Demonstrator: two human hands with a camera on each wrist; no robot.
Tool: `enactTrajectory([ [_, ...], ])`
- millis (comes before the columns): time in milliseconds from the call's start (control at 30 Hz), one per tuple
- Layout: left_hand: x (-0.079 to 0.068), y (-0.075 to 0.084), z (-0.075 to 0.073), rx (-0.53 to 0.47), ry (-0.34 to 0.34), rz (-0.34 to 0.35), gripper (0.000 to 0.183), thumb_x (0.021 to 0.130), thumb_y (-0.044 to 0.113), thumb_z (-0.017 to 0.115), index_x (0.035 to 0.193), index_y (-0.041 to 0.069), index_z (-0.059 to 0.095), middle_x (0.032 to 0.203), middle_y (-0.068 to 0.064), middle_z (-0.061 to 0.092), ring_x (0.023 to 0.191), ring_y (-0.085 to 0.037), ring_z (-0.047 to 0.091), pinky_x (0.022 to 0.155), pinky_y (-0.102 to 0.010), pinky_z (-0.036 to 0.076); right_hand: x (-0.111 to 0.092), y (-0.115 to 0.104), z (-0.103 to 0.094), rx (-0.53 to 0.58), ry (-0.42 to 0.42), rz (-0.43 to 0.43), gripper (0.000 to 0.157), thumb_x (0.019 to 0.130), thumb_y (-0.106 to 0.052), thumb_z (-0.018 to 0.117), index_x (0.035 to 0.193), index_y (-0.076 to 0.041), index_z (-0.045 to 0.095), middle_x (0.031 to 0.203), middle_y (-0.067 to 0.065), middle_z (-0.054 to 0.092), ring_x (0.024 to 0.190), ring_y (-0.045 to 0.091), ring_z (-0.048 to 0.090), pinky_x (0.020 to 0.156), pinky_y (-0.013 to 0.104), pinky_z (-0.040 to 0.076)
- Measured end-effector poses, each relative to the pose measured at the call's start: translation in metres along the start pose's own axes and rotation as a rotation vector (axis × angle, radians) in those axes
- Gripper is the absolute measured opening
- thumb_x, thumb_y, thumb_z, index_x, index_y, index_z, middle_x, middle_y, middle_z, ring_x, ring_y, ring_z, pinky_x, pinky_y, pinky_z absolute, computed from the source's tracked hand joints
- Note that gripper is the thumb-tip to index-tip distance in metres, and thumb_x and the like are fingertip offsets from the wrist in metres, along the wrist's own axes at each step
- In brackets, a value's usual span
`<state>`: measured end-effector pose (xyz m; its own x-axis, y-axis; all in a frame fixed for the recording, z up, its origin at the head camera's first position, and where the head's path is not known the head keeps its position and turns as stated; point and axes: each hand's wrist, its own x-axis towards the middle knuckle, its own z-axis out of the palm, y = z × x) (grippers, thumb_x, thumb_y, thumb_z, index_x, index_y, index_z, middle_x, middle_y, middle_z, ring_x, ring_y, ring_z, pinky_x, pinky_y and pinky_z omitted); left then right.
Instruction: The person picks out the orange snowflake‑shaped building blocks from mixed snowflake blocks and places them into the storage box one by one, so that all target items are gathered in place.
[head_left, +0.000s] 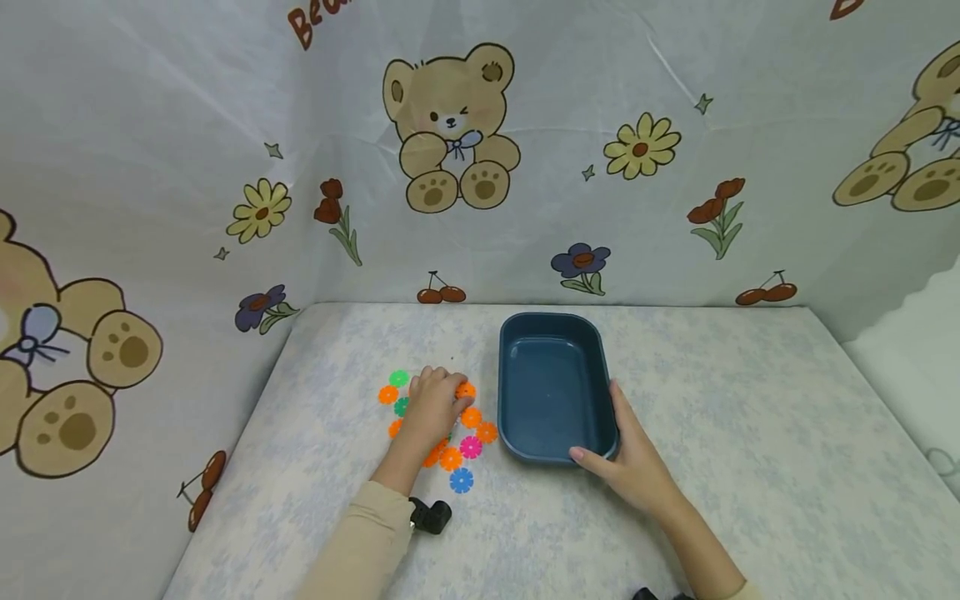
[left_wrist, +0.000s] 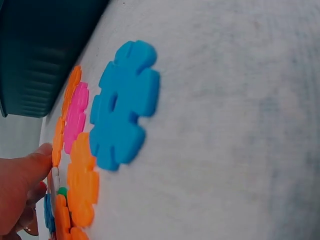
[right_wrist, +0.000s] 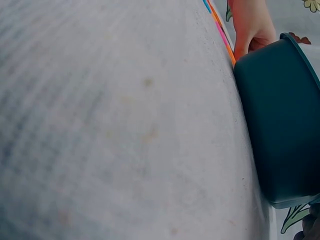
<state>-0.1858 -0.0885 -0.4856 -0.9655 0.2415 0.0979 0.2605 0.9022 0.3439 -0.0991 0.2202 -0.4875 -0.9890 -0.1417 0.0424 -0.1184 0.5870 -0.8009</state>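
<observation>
Flower-shaped plastic discs (head_left: 451, 458) in orange, green, pink and blue lie loosely grouped on a tabletop (head_left: 750, 433), just left of a dark blue rectangular bin (head_left: 551, 392). A person's left hand (head_left: 432, 406) reaches palm-down over the group, its fingers bent toward the pieces and its thumb beside an orange disc (head_left: 466, 390); whether the fingertips have hold of one cannot be told. The right hand (head_left: 637, 471) grips the bin's near right corner, thumb over the near rim and fingers spread along the outer side wall, a hold that appears meant to brace the container. Set between the two hands, the bin stands upright, its open top within easy reach of the pieces. Most visible discs lie flat, a few overlapping, with a pink disc (head_left: 471, 447) and a blue disc (head_left: 461, 481) toward the near edge of the group. A black device (head_left: 431, 515) sits at the left wrist, by a beige sleeve (head_left: 363, 533). Pale, mottled blue-white patterning covers the table. Behind it hangs a creased light-grey cloth (head_left: 558, 83), printed with teddy bears (head_left: 459, 133), yellow daisies (head_left: 641, 147), red tulips (head_left: 716, 212) and cherries (head_left: 441, 294).
</observation>
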Motion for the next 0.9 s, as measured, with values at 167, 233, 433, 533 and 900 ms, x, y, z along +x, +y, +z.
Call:
enactTrajectory([
  [167, 0.0016, 0.0004, -0.0015, -0.005, -0.007, 0.005, 0.034, 0.089, 0.032, 0.075, 0.109, 0.005, 0.073, 0.088, -0.008, 0.065, 0.080, -0.024, 0.054, 0.078, -0.037, 0.042, -0.0005, -0.0006, 0.0007, 0.005, 0.002, -0.001, 0.114, 0.084, -0.043, 0.078, 0.159, -0.030, -0.007, 0.168, 0.010, -0.001, 0.154, 0.038, 0.006, 0.115, 0.068, 0.019],
  [233, 0.0019, 0.0013, -0.0026, -0.006, -0.004, 0.015, 0.034, 0.088, 0.031, 0.075, 0.109, 0.005, 0.073, 0.086, -0.008, 0.065, 0.078, -0.024, 0.054, 0.078, -0.037, 0.043, -0.0007, -0.0009, 0.0007, 0.001, 0.005, -0.001, 0.113, 0.085, -0.042, 0.078, 0.159, -0.030, -0.007, 0.168, 0.010, 0.000, 0.154, 0.039, 0.006, 0.114, 0.068, 0.019],
  [433, 0.0015, 0.0041, -0.0044, 0.002, 0.017, 0.065, 0.035, 0.087, 0.029, 0.077, 0.113, 0.007, 0.072, 0.085, -0.006, 0.066, 0.079, -0.021, 0.059, 0.078, -0.035, 0.050, -0.0012, -0.0013, 0.0006, -0.004, 0.010, 0.001, 0.113, 0.085, -0.040, 0.078, 0.159, -0.031, -0.007, 0.168, 0.011, 0.000, 0.154, 0.039, 0.007, 0.114, 0.069, 0.019],
  [533, 0.0010, 0.0053, -0.0047, 0.004, 0.027, 0.096, 0.034, 0.087, 0.028, 0.078, 0.112, 0.007, 0.072, 0.079, -0.004, 0.065, 0.076, -0.020, 0.060, 0.078, -0.035, 0.052, -0.0015, -0.0015, 0.0006, -0.003, 0.011, 0.001, 0.113, 0.085, -0.040, 0.078, 0.159, -0.031, -0.007, 0.168, 0.011, 0.001, 0.154, 0.039, 0.007, 0.113, 0.070, 0.019],
  [900, 0.0032, 0.0041, -0.0015, -0.140, -0.075, 0.019, 0.041, 0.087, 0.031, 0.077, 0.122, 0.012, 0.070, 0.077, 0.004, 0.060, 0.070, -0.010, 0.051, 0.069, -0.026, 0.047, -0.0020, 0.0001, 0.0010, -0.014, 0.014, 0.006, 0.113, 0.084, -0.044, 0.077, 0.159, -0.032, -0.007, 0.168, 0.010, 0.001, 0.153, 0.040, 0.009, 0.113, 0.070, 0.021],
])
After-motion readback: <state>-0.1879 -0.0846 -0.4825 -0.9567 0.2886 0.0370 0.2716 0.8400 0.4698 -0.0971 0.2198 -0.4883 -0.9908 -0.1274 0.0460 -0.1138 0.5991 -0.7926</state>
